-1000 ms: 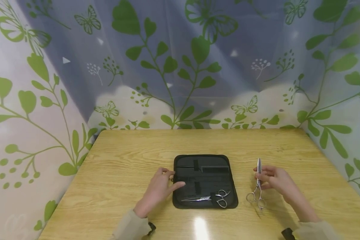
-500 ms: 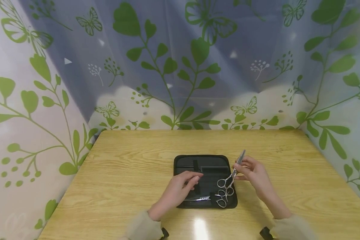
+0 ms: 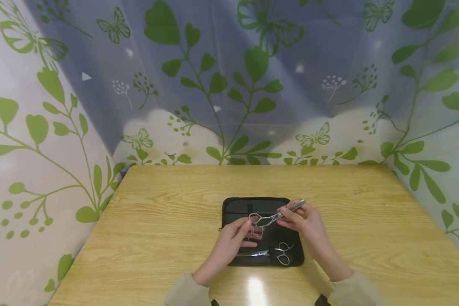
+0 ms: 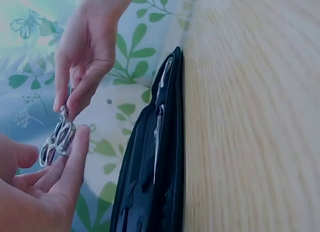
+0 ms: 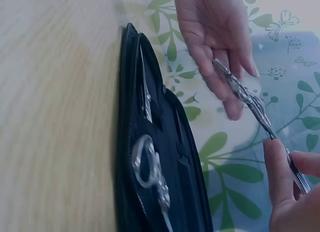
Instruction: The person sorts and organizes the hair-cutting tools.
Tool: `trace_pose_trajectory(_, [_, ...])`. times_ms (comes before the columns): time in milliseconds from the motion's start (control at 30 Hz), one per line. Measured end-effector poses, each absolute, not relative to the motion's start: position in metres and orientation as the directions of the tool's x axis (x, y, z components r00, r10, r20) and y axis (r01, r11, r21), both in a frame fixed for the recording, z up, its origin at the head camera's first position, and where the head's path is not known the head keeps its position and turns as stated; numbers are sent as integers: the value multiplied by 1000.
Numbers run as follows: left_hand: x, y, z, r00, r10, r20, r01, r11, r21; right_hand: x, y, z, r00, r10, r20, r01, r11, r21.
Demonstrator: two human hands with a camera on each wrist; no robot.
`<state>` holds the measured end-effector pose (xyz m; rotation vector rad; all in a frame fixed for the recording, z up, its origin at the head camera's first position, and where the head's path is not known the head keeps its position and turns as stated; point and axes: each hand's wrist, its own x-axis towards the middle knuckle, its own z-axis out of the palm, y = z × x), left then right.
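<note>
A: What's the right hand [image 3: 305, 221] doing?

B: It's pinching the blade end of a pair of scissors [image 3: 272, 218], thumb and fingers clamped on the closed blades. The tip is pointing toward 2 o'clock and the handle loops are hanging toward 9 o'clock. Holding by the blades is leaving the loops free for the other hand, I'd judge.

A: And the left hand [image 3: 233, 240]?

B: Its fingers are fairly straight and a little apart, fingertips touching the loops from below. In the left wrist view the scissors [image 4: 57, 139] are lying against the fingers [image 4: 75, 162], more steadying than gripping. I'm not seeing a curl round anything.

A: Where are the scissors relative to the case?

B: They're being held in the air above the open black case [image 3: 237, 208], over its middle. The case is lying flat on the wooden table [image 3: 157, 221], straight ahead of the person.

A: Anything inside it?

B: A second pair of scissors [image 3: 269, 253] is sitting along the case's 6 o'clock edge, loops toward 3 o'clock, seemingly tucked under a strap so it's staying put. The right wrist view is showing its loops [image 5: 145, 164] lying flat in the case [image 5: 127, 117].

A: Is the held pair touching the case?

B: No, it's clear of it in the right wrist view, scissors [image 5: 250, 104] well above the lining.
</note>
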<state>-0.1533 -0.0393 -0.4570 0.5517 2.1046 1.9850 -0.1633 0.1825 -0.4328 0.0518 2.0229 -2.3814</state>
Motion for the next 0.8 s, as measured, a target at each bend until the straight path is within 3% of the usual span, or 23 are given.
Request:
trace_pose_trajectory(500, [-167,-53,-458,-964,236,125,127,-7,992,-166,179,-450,-996,-74,-41,48,-92,-995])
trace_pose_trajectory(800, [-175,-67,-454,-972,231,50,48,-14,999,-168,181,-454,-993,-100,59,-59,-6,-998])
